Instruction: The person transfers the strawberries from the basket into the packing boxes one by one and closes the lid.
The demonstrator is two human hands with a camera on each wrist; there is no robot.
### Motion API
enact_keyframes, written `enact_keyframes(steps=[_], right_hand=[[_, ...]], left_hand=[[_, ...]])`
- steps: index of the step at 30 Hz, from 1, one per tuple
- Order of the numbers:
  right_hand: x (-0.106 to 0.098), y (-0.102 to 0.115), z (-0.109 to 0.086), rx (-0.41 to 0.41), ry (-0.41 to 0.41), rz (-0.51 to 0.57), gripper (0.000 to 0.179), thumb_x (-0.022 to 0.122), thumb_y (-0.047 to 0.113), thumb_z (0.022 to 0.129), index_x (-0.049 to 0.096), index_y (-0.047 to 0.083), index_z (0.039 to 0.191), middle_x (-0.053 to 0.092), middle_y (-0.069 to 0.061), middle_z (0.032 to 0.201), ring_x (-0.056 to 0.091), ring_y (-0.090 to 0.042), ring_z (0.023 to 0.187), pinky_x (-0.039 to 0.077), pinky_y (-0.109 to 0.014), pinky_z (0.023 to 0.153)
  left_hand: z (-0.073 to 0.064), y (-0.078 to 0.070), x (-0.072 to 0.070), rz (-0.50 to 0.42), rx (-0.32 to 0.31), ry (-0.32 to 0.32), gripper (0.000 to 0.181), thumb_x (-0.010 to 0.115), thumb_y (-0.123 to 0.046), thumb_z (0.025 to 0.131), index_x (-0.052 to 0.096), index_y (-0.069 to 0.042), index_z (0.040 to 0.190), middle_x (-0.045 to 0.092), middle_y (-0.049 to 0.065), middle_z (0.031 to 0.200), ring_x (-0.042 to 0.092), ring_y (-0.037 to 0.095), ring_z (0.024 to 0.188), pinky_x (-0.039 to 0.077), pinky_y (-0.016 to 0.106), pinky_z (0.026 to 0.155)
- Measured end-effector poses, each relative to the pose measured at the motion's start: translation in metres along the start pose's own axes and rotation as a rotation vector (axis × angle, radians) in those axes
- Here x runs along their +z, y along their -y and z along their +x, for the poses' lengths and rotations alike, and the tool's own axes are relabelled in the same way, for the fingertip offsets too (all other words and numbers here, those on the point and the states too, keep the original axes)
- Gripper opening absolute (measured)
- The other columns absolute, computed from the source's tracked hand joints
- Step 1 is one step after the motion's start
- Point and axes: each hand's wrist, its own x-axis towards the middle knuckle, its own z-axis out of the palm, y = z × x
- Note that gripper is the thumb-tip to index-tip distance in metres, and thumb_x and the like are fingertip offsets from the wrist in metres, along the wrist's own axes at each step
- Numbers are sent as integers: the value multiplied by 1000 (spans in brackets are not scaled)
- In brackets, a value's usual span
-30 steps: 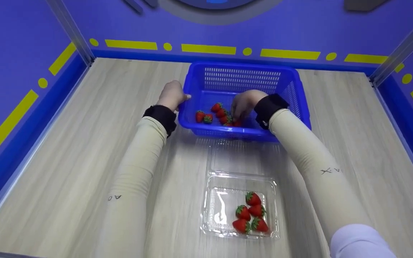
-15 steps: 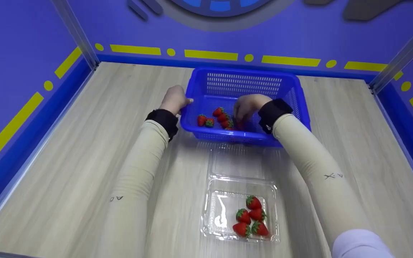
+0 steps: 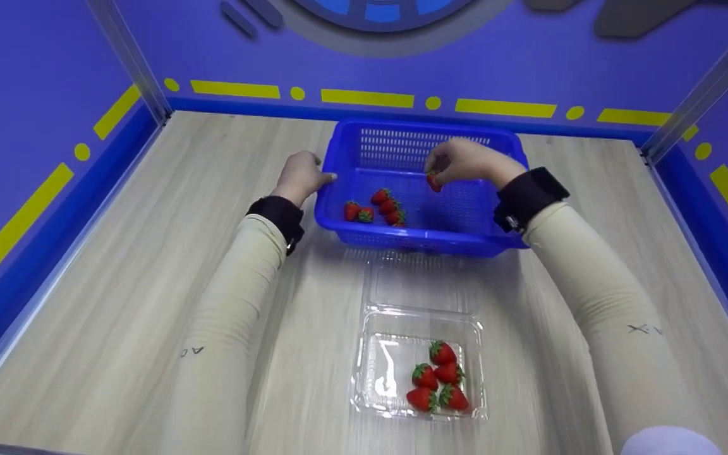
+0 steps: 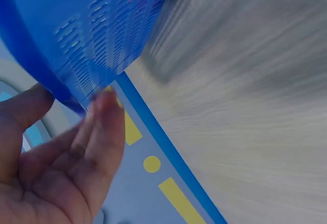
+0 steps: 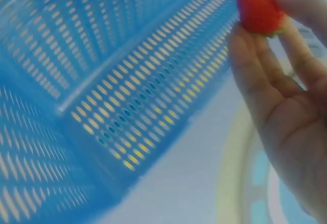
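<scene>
Above the floor of a blue plastic basket [image 3: 478,241], my right hand [image 3: 465,160] pinches a strawberry [image 3: 433,182] between thumb and fingers. The right wrist view shows the same strawberry [image 5: 258,7] at the fingertips, its green leaves toward the palm. My left hand [image 3: 301,174] holds the basket's left rim, thumb on the rim and fingers outside along the wall [image 4: 76,35]. Several strawberries [image 3: 389,207] lie in the basket's left front part. Nearer to me, a clear plastic clamshell box [image 3: 359,379] holds several strawberries [image 3: 447,373] on its right side.
The clamshell's flat lid [image 3: 414,284] lies unfolded toward the basket, its far end by the basket's front wall. A pale wooden tabletop [image 3: 149,284] carries everything. Blue panels [image 3: 364,69] with yellow marks enclose the back and both sides.
My right hand has risen from the basket floor and moved rightward, lifting a strawberry out of the group. The left hand keeps its place on the rim. The clamshell's strawberries are unchanged.
</scene>
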Motion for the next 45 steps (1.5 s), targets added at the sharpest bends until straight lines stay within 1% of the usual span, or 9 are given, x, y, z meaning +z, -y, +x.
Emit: enact_keyframes(steps=[3, 8, 12, 17, 23, 30, 36, 40, 45], right_hand=[[-2, 6, -13, -44, -74, 24, 24, 68, 2, 91, 72, -4, 113, 74, -25, 113, 71, -37, 106, 59, -50, 97], [3, 19, -33, -163, -188, 48, 23, 70, 3, 93, 72, -4, 115, 72, -22, 114, 70, -35, 105, 59, -51, 95], [12, 27, -50, -261, -238, 41, 24, 70, 4, 95, 72, -3, 118, 71, -22, 118, 66, -37, 111, 58, -54, 97], [19, 36, -70, -352, -259, 25, 25, 70, 5, 96, 73, -1, 120, 71, -21, 121, 65, -36, 117, 58, -53, 98], [23, 48, -91, -486, -294, -32, 24, 73, 4, 93, 73, -2, 117, 72, -20, 116, 68, -34, 109, 60, -48, 92], [33, 55, -111, -668, -346, -79, 24, 78, 0, 87, 74, -1, 111, 73, -17, 109, 70, -29, 99, 62, -42, 83], [51, 63, -130, -705, -260, -81, 23, 78, 1, 87, 74, 0, 110, 73, -15, 108, 72, -29, 100, 64, -41, 85], [72, 69, -141, -715, -142, -69, 20, 75, 5, 90, 74, 1, 110, 74, -14, 109, 72, -26, 100, 64, -37, 87], [100, 68, -149, -743, -20, -70, 17, 74, 6, 92, 73, 3, 109, 73, -10, 106, 71, -21, 97, 63, -32, 85]], left_hand=[[-1, 2, -2, -12, 39, -17, 57, 65, -20, 100, 48, 10, 146, 60, 28, 143, 59, 37, 134, 48, 45, 117], [-6, 0, -7, -16, 130, -64, 53, 61, -19, 102, 49, 8, 146, 62, 27, 140, 61, 38, 131, 51, 47, 113], [-17, -7, -12, -2, 204, -61, 49, 60, -18, 103, 52, 5, 145, 61, 26, 142, 59, 38, 133, 50, 47, 114], [-38, -17, -21, -10, 262, -32, 47, 58, -19, 104, 53, 3, 145, 61, 24, 143, 59, 38, 133, 49, 46, 114], [-67, -24, -33, -48, 337, -4, 43, 60, -16, 103, 56, 5, 141, 66, 25, 134, 64, 37, 125, 51, 45, 111], [-106, -31, -31, -44, 337, 59, 46, 64, -16, 101, 56, 5, 141, 69, 24, 129, 68, 36, 118, 55, 45, 106], [-136, -27, -14, -93, 338, 196, 47, 67, -13, 98, 57, 6, 140, 73, 23, 120, 71, 35, 110, 60, 42, 97], [-152, -14, 2, -105, 330, 283, 46, 68, -12, 97, 58, 7, 138, 75, 22, 113, 73, 33, 105, 63, 39, 91], [-163, 3, 21, -96, 315, 343, 44, 70, -14, 96, 62, 9, 133, 77, 20, 107, 74, 31, 100, 63, 39, 86]])
